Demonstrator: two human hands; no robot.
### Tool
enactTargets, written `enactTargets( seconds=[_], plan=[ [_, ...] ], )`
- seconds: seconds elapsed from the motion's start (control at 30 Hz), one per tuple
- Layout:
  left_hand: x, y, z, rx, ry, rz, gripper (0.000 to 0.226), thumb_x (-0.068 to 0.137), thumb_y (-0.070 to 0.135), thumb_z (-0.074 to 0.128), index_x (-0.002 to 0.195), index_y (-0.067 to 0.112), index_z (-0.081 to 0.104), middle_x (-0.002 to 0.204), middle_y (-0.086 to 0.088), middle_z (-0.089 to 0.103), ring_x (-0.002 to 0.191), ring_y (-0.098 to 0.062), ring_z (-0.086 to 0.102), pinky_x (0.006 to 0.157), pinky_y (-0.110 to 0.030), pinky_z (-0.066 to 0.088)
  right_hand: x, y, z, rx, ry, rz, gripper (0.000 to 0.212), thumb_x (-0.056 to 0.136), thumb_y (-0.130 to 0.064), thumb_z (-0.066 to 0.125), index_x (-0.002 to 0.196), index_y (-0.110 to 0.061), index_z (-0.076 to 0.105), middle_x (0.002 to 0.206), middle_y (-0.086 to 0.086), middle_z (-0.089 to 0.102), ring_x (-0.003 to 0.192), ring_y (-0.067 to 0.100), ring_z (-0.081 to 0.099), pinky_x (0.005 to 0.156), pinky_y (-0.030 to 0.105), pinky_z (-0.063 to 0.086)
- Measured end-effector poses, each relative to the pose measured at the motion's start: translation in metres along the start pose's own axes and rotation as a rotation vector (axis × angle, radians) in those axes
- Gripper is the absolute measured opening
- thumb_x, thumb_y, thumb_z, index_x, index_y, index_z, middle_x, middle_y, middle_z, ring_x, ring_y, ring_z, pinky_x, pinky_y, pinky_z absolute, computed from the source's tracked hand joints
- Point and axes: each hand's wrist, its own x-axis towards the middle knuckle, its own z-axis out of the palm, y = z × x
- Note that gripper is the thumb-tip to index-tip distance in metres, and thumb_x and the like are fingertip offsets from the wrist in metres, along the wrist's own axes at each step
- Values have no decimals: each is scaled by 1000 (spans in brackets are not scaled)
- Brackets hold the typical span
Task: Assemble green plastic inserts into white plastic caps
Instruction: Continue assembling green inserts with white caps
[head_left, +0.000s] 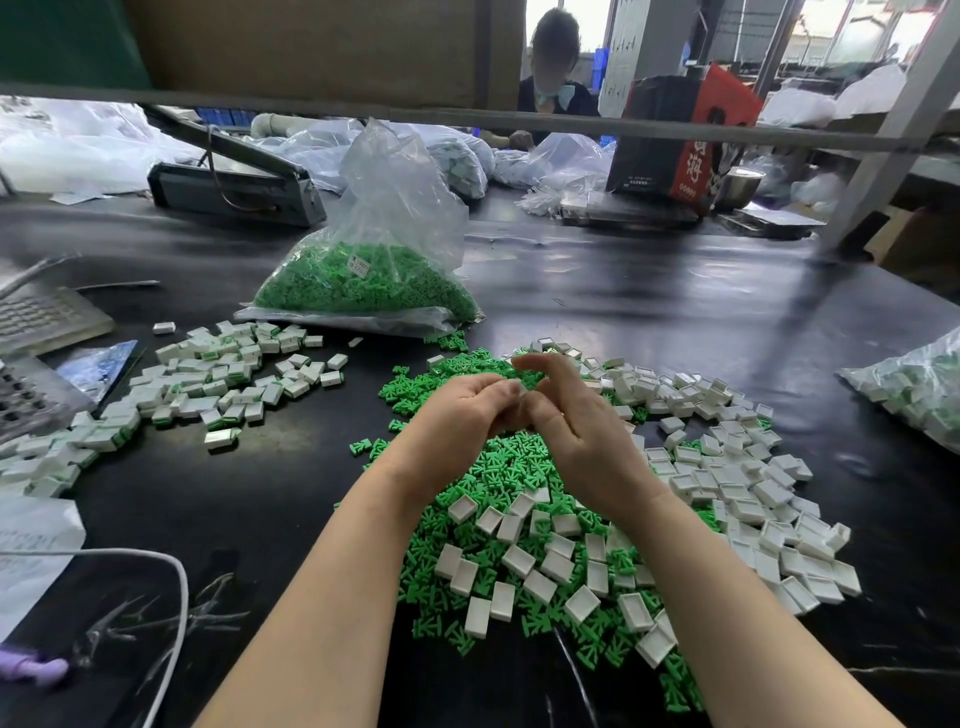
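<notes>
Green inserts (498, 467): heaped loose on the desk (675, 312) under both hands; small, light, stiff, prong-shaped; best pinched by the flat stem.
White caps (727, 483): hollow rectangles, most open side up, long axes scattered.
Left hand (457, 410): grip curled, apparently pinching a small part, mostly hidden.
Right hand (576, 421): fingers loosely spread, thumb meeting the left fingertips.

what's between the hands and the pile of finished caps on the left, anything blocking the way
Nothing visible does. The hands meet above the loose green inserts. Between them and the finished caps to the left lies bare black table with only a few stray inserts. The bag of inserts sits farther back, off that path.
</notes>
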Motion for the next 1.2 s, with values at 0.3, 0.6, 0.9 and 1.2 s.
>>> enactTargets(
  seconds=[0.3,0.6,0.9,1.2],
  plan=[
    [1,-1,-2,2,55,14,29,103,15,44,80,14,63,56,17,57,50,8,50,49,-4,35,2,-4,2,71,75,43,13,98,-17,56,110,-13,59,89,5,72,83,25,69,76,52,54],
    [1,-3,-4,65,73,24,24,102,18,48,86,13,65,69,13,63,65,3,55,66,-12,43,4,-1,3,153,83,53,20,94,-31,60,108,-16,61,83,-3,71,78,14,70,71,39,58],
    [1,0,2,110,125,92,15,97,21,55,101,16,69,100,-2,51,84,12,53,81,-4,39,7,2,7,810,-244,398,69,79,-79,33,88,-24,74,75,7,63,70,17,47,65,30,33],
    [1,0,1,46,99,82,14,88,34,60,91,35,74,111,0,59,133,-36,43,112,-58,30,6,-1,5,943,-222,347,63,91,-64,36,99,-7,63,75,1,59,67,11,52,65,27,36]
  ],
)
